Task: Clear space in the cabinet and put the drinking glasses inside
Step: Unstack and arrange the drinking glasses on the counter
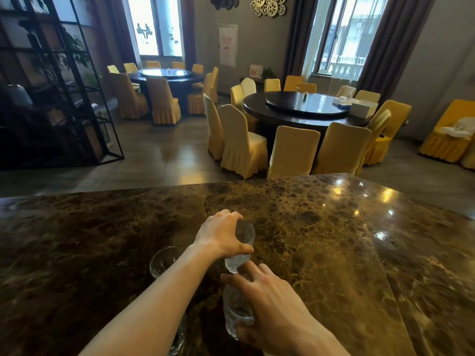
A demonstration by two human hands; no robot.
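gathering glasses off the marble surface (308, 227) for the cabinet: left hand (221, 236) pinching one glass (244, 242), right hand (270, 304) curled round another glass (235, 312) nearer.

- Counter (321, 240): dark brown marble mottled with gold veins.
- Drinking glasses (237, 308): clear, colourless.
- Chair covers (241, 142): pale yellow, pleated skirts.
- Round tables (303, 109): near-black.
- Curtains (385, 42): dark brown.
- Wall gears (268, 5): cream.

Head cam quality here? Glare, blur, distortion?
Head view: windows blown out; ceiling-light glare spots on the marble counter at right; wide-angle bending at the edges; shelving at left underexposed; the clear glass in the left hand hard to outline.
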